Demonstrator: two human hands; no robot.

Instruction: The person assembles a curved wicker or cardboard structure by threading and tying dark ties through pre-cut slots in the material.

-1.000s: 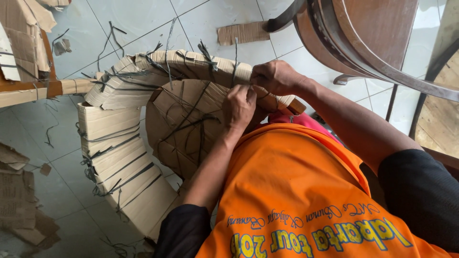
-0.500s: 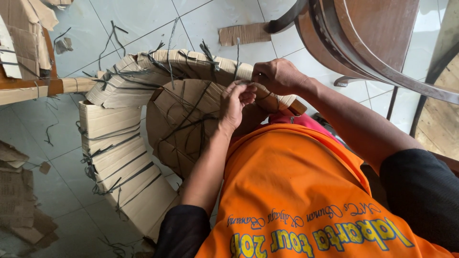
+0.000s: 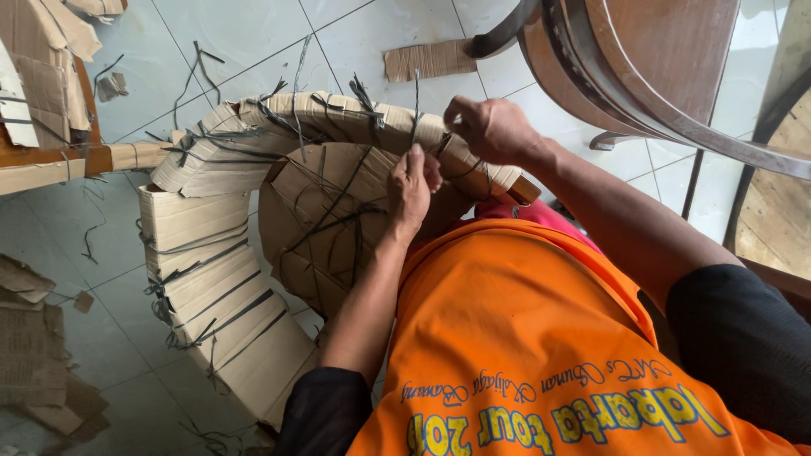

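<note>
Centre of frame: a curved piece wrapped in cardboard [image 3: 253,253], bound w/ dark plastic strapping, sits on the white tile floor [image 3: 253,42] and leans vs. the person's lap, so the top edge is within easy reach.

Left hand [image 3: 412,181] pinches a thin dark strap [image 3: 416,110] that stands upright, fingers shut on it just above the cardboard, presumably to hold tension. Right hand [image 3: 490,127], upper centre, is closed on the wrapped rim beside that strap, thumb pressing down; prob. steadies the piece. Hands near each other, not touching.

Loose cardboard scraps [image 3: 38,355] lie lower left. Wooden chair frame [image 3: 642,76] fills upper right, another wrapped frame [image 3: 46,93] upper left.
</note>
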